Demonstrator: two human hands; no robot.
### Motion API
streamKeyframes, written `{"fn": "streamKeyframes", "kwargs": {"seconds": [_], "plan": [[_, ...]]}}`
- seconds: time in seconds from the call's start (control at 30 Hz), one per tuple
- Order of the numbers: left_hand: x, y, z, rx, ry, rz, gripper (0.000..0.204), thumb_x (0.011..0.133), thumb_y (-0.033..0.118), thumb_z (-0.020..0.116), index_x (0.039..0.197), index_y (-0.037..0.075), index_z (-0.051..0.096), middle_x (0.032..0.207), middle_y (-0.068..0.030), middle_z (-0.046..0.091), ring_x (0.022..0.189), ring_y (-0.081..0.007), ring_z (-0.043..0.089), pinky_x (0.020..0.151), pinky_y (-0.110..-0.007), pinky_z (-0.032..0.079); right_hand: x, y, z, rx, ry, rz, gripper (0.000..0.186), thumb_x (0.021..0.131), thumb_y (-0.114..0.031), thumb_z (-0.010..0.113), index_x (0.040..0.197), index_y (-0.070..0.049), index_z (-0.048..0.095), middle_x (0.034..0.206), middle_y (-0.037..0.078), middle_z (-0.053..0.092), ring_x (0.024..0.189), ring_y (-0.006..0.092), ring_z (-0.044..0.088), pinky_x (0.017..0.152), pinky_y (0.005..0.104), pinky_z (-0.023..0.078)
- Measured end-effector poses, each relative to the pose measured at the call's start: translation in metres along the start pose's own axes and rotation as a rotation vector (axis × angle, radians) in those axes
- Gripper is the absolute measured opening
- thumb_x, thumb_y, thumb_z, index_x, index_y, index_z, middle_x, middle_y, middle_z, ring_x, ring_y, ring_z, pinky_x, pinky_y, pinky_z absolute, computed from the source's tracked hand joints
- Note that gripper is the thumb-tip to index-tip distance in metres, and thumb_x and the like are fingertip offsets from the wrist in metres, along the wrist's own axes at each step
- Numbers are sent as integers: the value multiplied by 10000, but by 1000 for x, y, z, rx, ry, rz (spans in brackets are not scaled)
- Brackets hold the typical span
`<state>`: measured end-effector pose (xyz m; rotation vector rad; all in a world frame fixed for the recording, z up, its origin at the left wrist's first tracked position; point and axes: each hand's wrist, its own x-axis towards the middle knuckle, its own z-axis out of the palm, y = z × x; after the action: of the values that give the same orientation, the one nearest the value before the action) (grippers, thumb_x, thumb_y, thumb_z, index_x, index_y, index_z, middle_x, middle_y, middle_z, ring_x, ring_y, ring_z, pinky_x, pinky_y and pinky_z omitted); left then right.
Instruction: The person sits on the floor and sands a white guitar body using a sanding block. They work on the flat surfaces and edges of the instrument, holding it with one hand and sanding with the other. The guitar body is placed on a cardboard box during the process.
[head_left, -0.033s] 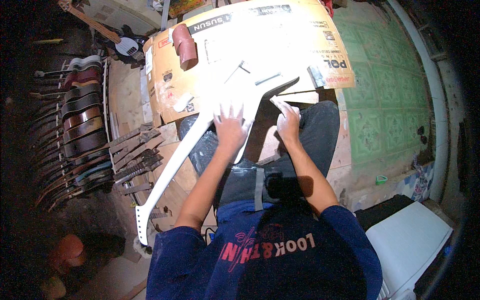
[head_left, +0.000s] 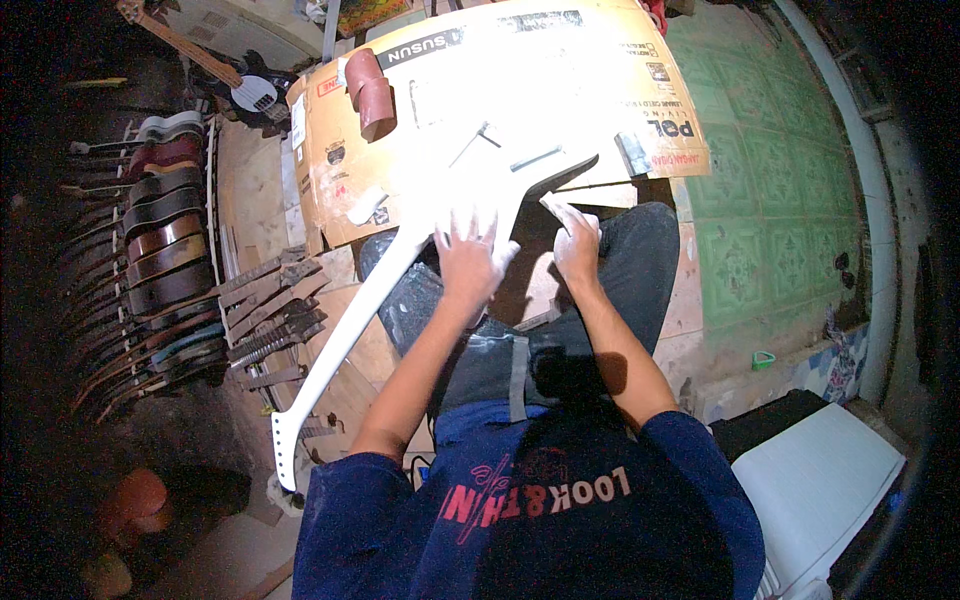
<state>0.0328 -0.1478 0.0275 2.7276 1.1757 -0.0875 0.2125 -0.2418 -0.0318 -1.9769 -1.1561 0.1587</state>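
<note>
A white electric guitar (head_left: 352,325) lies across my lap and the cardboard, its neck slanting down to the left and its headstock showing a row of tuner holes. Glare washes out most of its body. My left hand (head_left: 472,255) rests on the body near the neck, fingers spread and dusted white. Just right of the body, my right hand (head_left: 577,245) is closed with whitened fingertips; a pale piece seems pinched there, too washed out to name. Beyond the hands are a dark thin angled tool (head_left: 480,143) and a grey bar (head_left: 537,158).
Flattened cardboard (head_left: 325,195) covers the work surface, with a reddish-brown sandpaper roll (head_left: 371,95) at its far left and a grey block (head_left: 632,153) at its right. Guitar bodies (head_left: 165,240) line a rack at left, near loose necks (head_left: 270,310). Green tiles (head_left: 765,230) lie right.
My left hand has shifted slightly away from me and to the right over the guitar body, its thumb now farther out. The right hand and guitar look unmoved.
</note>
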Motion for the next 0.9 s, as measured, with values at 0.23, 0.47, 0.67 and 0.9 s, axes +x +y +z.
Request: {"fn": "streamKeyframes", "kwargs": {"seconds": [0.23, 0.47, 0.67, 0.9], "plan": [[-14, 24, 3, -41, -27, 251, 867, 947, 522, 626, 1542, -54, 369, 1621, -213, 371, 1508, -361, 334, 1242, -531, 221, -1, -4, -2, 28, -13, 46, 474, 799, 54, 517, 1214, -40, 726, 1232, 159, 714, 1177, 333, 636, 1043, 415, 451], [36, -29, -13, 14, 32, -75, 864, 970, 580, 563, 1540, -47, 394, 1599, -226, 408, 1509, -350, 337, 1248, -521, 193, 2, 0, -5, 77, 18, 72, 530, 789, 53, 506, 1245, -99, 730, 1241, 131, 719, 1143, 314, 638, 1023, 416, 445], [84, -108, -4, 108, 196, -290, 736, 1004, 478, 493, 1548, -10, 407, 1597, -232, 408, 1519, -370, 310, 1251, -536, 174, 12, -10, -6, 170, 43, 76, 521, 792, 74, 491, 1240, -62, 719, 1242, 143, 719, 1152, 297, 653, 993, 411, 437], [62, -19, -2, 134, -126, 46, 727, 988, 467, 531, 1475, -69, 473, 1572, -247, 432, 1512, -382, 314, 1254, -552, 159, 21, -16, -8, 181, 25, 188, 517, 810, 72, 476, 1238, -72, 728, 1255, 136, 720, 1153, 287, 657, 1010, 390, 436]]}}
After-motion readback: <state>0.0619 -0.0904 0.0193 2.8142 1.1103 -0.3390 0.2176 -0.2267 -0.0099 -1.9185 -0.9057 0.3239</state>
